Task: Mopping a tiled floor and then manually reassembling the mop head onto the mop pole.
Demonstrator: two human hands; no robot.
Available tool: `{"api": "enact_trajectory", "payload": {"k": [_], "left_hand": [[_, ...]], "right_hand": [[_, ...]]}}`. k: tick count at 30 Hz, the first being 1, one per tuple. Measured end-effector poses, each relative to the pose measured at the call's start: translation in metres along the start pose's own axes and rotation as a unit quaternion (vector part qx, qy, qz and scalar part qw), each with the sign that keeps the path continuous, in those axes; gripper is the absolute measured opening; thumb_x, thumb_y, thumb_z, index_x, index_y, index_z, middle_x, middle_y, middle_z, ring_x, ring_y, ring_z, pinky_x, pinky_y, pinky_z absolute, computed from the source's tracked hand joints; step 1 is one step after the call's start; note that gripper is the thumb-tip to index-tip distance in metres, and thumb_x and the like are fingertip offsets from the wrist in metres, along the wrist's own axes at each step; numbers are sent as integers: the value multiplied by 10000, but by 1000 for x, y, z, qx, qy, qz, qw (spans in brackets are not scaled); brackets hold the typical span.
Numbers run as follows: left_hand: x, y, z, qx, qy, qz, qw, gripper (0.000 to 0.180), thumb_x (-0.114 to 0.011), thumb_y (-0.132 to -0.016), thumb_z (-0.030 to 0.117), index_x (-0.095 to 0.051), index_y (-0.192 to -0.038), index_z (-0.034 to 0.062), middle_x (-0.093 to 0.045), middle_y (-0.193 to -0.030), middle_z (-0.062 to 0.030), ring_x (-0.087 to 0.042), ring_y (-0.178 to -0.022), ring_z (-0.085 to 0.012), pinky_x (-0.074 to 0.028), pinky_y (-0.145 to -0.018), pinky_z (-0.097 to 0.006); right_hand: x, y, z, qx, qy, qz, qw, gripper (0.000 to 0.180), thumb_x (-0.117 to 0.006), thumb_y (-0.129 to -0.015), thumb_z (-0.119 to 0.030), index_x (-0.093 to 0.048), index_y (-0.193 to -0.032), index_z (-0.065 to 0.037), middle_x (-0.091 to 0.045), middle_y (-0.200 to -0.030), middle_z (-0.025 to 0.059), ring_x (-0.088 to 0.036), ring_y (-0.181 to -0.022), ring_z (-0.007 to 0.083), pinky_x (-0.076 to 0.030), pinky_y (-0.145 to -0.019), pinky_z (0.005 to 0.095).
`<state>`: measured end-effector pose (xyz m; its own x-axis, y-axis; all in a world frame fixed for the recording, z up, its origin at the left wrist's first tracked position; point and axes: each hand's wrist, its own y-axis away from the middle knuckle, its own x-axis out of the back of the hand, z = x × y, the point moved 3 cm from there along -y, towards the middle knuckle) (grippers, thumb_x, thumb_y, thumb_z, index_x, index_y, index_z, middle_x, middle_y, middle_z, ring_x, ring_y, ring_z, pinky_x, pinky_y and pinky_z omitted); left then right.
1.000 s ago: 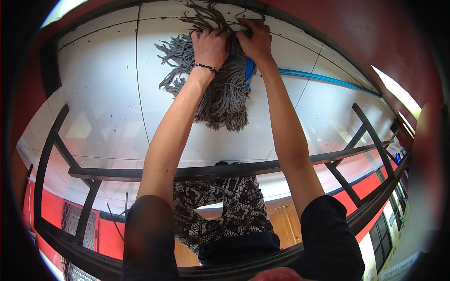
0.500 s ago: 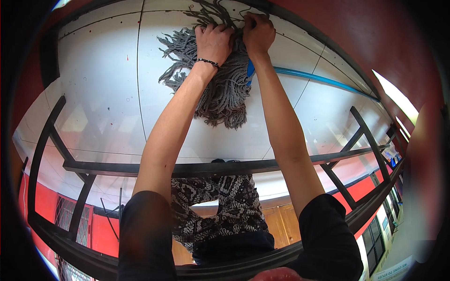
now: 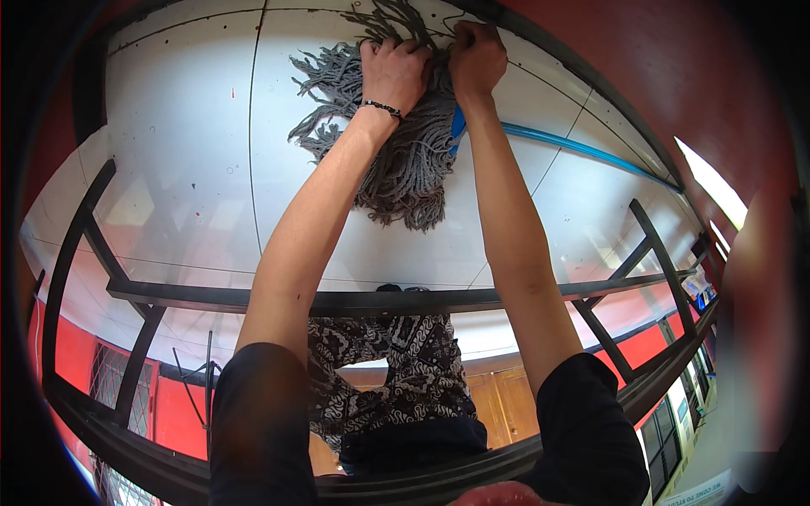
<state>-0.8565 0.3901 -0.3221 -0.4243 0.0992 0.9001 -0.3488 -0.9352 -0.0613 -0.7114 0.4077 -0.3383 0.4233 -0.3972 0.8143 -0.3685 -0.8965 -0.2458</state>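
Observation:
A mop head (image 3: 405,181) of grey yarn lies spread on the white tiled floor. Its blue plastic fitting (image 3: 457,126) shows beside my right wrist, and the blue handle (image 3: 582,148) runs off to the right. My left hand (image 3: 395,76) rests on the upper part of the strands, fingers curled closed round some of them. Just right of it, my right hand (image 3: 477,59) is closed in a pinch at the far end of the yarn. A thin dark strand (image 3: 450,20) loops up next to its fingers; exactly what lies between the fingertips is hidden.
A dark metal bench frame (image 3: 388,301) crosses between me and the mop, my arms reaching over it. A dark edge and a red wall (image 3: 675,101) bound the far right. Patterned trousers (image 3: 405,363) show below the bar.
The whole view has shifted slightly, so hands and mop sit a little farther right. Both hands keep their places on the yarn, with barely any finger movement.

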Motion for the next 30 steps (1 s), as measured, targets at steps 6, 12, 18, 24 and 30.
{"api": "enact_trajectory", "payload": {"k": [6, 12, 18, 24, 30], "left_hand": [[0, 0, 0, 0, 14, 7, 1000, 133, -684, -803, 218, -742, -921, 201, -698, -904, 2, -613, -913, -231, -374, -807, -414], [4, -2, 2, 2, 12, 11, 1000, 121, -684, -810, 216, -742, -916, 204, -696, -895, 2, -612, -912, -229, -374, -811, -411], [3, -1, 1, 12, 18, 10, 1000, 119, -685, -818, 222, -744, -920, 203, -697, -901, 6, -609, -924, -225, -368, -813, -408], [2, 0, 1, 12, 17, 13, 1000, 131, -689, -818, 230, -748, -932, 204, -698, -899, 7, -609, -917, -226, -364, -812, -408], [4, 4, 2, 4, 9, 4, 1000, 135, -687, -821, 225, -748, -938, 199, -694, -895, 8, -608, -910, -223, -364, -806, -402]], "right_hand": [[1, -7, 2, 10, 28, -45, 999, 93, -639, -811, -115, -721, -769, -130, -689, -850, 95, -677, -758, 335, -514, -689, 450], [3, -8, 4, 17, 20, -82, 996, 102, -622, -825, -112, -714, -784, -127, -692, -847, 87, -668, -762, 322, -473, -743, 449], [4, 0, 2, 26, -47, -44, 998, 78, -645, -816, -100, -721, -815, -115, -689, -849, 78, -671, -771, 311, -485, -713, 441], [4, 1, 2, 26, -30, -27, 999, 78, -656, -818, -112, -730, -843, -106, -689, -864, 75, -670, -787, 302, -492, -723, 433], [7, 8, 0, 80, -17, -94, 992, 82, -650, -839, -136, -728, -840, -110, -690, -878, 58, -656, -836, 283, -481, -782, 422]]}}
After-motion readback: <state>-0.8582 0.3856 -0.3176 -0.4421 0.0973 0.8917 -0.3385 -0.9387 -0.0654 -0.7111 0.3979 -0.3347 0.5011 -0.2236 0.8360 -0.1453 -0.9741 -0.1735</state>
